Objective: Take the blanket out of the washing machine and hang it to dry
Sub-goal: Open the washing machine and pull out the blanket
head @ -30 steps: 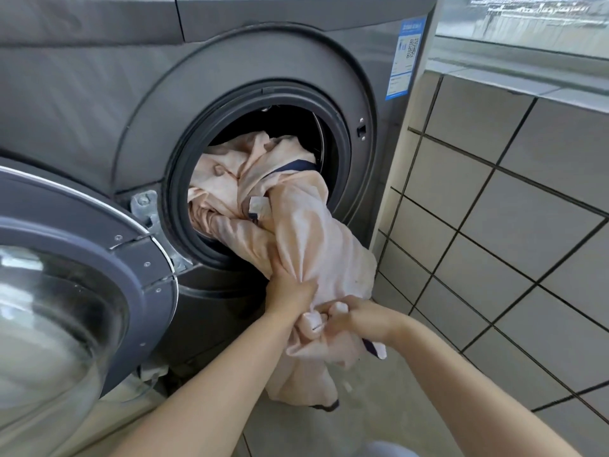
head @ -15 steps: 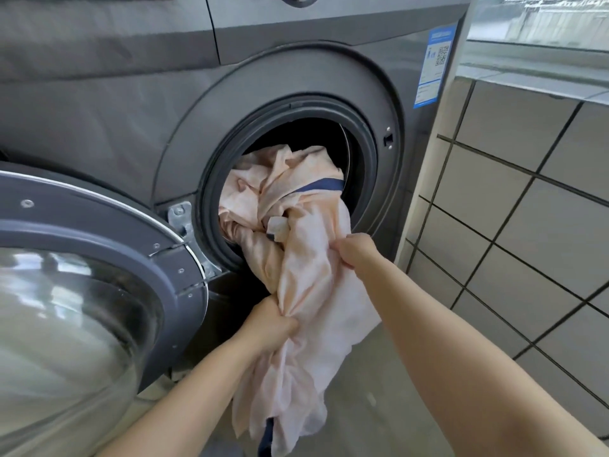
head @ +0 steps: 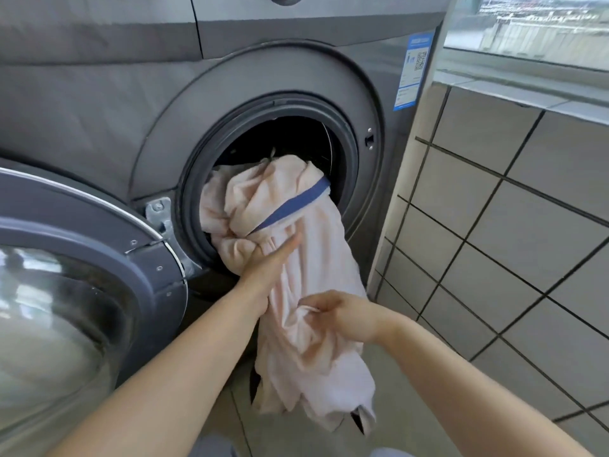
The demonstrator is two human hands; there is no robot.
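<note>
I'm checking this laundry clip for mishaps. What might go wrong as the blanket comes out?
1. The blanket's loose end hangs low near the floor and may drag on it.
2. Much of it is bunched in the drum opening; it could snag on the rim.
3. The right hand only pinches a fold, which may slip.

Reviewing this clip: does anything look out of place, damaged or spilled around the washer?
Nothing stands out. The pink blanket hangs half out of the washing machine drum, left hand and right hand both gripping it. The door stands open, and no water shows on the floor.
</note>
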